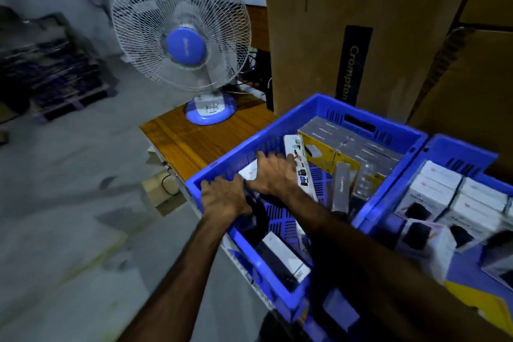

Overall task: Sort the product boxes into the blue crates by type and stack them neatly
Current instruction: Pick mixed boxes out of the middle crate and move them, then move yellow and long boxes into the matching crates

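Note:
A blue crate (277, 130) stands on a wooden table and holds mixed product boxes. Both my hands are in its far left corner on a flat white box (249, 171). My left hand (222, 196) curls its fingers over the box's left end, by the crate wall. My right hand (273, 173) lies on the box with its fingers spread, and the fingertips touch an upright white box (295, 151). Grey boxes (361, 144) and a yellow box (327, 155) fill the far side. A second blue crate (455, 150) to the right holds rows of white boxes (441, 178).
A blue-and-white table fan (183, 44) stands at the table's far end, left of the crate. Large cardboard cartons (361, 22) rise behind both crates. A long white box (286, 258) and dark boxes lie at the crate's near end. Grey floor lies to the left.

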